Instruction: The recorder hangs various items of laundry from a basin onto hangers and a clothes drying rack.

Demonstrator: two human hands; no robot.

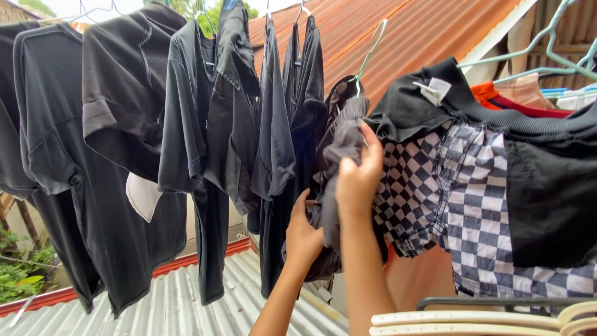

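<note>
My left hand (303,235) grips the lower part of a dark grey garment (341,140) that hangs from a pale green hanger (371,48). My right hand (359,177) is raised higher and pinches the same garment near its upper fold. The garment hangs bunched between a row of black shirts (124,124) on the left and a black-and-white checkered cloth (460,193) on the right.
Several black shirts hang on hangers along a line at the left. A black garment with a white label (435,90) lies over the checkered cloth. Rusty corrugated roofing (423,31) rises behind. Grey corrugated sheets (174,305) lie below. Cream hangers (485,320) sit at the bottom right.
</note>
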